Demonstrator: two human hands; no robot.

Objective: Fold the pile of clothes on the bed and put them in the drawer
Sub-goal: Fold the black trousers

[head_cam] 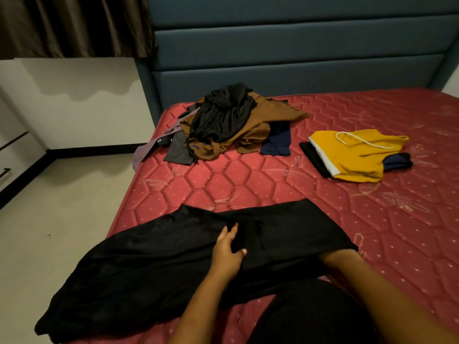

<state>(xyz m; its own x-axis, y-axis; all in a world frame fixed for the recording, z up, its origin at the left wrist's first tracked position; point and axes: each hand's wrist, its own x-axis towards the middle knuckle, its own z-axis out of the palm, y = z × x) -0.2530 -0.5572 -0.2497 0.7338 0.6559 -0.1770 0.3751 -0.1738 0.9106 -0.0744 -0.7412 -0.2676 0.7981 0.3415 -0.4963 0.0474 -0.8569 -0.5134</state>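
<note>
A black garment (154,259) lies spread across the near part of the red mattress (310,194), one end hanging over the left edge. My left hand (228,252) rests flat on its middle with fingers relaxed. My right forearm reaches under the garment's right end, and the right hand itself is hidden beneath the cloth. A pile of unfolded clothes (228,122), black, brown, grey and navy, sits at the far left of the bed. A folded stack with a yellow piece (355,157) on top lies at the right.
A blue padded headboard (298,58) stands behind the bed. White drawers with dark handles (10,150) are at the far left by the wall. Pale floor (62,207) runs along the bed's left side. Dark curtains hang top left.
</note>
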